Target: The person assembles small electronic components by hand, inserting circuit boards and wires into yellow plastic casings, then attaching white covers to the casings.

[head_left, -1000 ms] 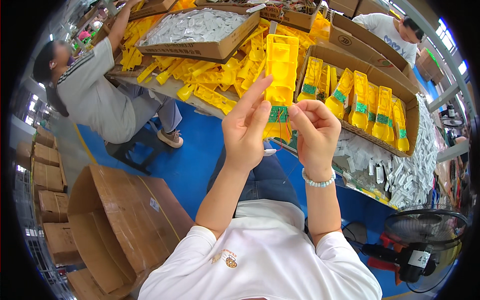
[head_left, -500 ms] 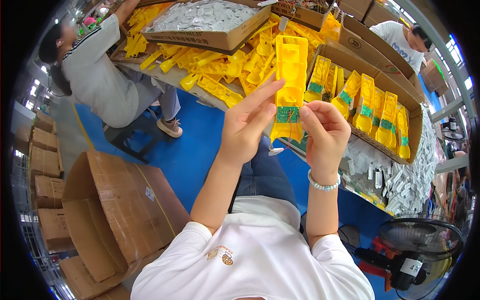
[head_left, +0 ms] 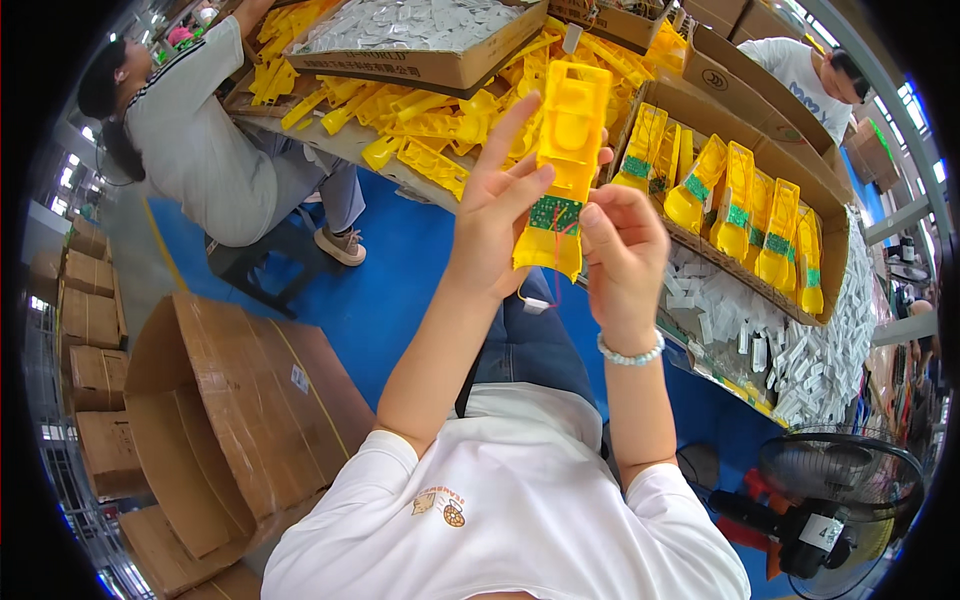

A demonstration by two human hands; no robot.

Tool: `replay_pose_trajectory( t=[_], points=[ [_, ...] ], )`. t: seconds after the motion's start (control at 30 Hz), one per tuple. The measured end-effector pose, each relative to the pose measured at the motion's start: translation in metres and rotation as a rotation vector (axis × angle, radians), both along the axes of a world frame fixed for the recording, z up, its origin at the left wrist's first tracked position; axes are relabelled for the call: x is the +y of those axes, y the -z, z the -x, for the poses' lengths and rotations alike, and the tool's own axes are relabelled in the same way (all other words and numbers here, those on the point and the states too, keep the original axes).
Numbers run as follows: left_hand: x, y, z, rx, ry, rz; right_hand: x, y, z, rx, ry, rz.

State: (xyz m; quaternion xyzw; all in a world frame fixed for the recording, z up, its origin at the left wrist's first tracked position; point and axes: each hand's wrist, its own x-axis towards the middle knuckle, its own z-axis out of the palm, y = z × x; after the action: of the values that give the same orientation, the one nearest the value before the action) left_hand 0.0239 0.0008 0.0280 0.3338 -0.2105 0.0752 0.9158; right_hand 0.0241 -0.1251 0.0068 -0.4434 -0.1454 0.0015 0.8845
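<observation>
A long yellow plastic housing [head_left: 566, 150] with a small green circuit board [head_left: 556, 213] near its lower end is raised in front of me. My left hand [head_left: 497, 215] grips it from the left, fingers spread up along its side. My right hand [head_left: 622, 252], with a pale bead bracelet on the wrist, pinches the lower right edge beside the board. Thin wires [head_left: 541, 293] with a white plug hang below the housing.
A cardboard box [head_left: 752, 165] of finished yellow housings stands ahead right, with loose yellow parts [head_left: 430, 110] and a box of small white bags [head_left: 410, 30] on the table. A seated person [head_left: 215, 150] works at left, another person [head_left: 805, 70] far right. Open cartons [head_left: 230, 420] lie lower left; a fan [head_left: 830, 500] lower right.
Both hands have lifted the yellow housing higher and closer to me. My right fingers have shifted onto its lower edge by the green board.
</observation>
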Motion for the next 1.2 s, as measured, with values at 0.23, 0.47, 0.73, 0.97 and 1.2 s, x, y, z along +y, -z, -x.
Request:
replay_pose_trajectory(
  t=[0.23, 0.47, 0.73, 0.97, 1.2],
  points=[
    [0.016, 0.015, -0.016, 0.038, -0.185, 0.117, -0.016, 0.049, 0.006, -0.366, -0.209, 0.759],
    [0.031, 0.009, -0.019, -0.072, -0.446, -0.279, -0.024, 0.04, 0.002, -0.235, -0.183, 0.864],
    [0.031, 0.017, -0.004, -0.021, -0.525, -0.622, -0.025, -0.023, -0.02, -0.719, 0.678, 1.012],
    [0.019, 0.02, 0.031, 0.087, -0.381, -0.596, -0.011, -0.061, -0.037, -1.223, 0.783, 1.027],
    [0.016, 0.023, 0.047, 0.096, -0.534, -0.946, -0.004, -0.059, -0.035, -1.327, 0.517, 1.249]
  ],
)
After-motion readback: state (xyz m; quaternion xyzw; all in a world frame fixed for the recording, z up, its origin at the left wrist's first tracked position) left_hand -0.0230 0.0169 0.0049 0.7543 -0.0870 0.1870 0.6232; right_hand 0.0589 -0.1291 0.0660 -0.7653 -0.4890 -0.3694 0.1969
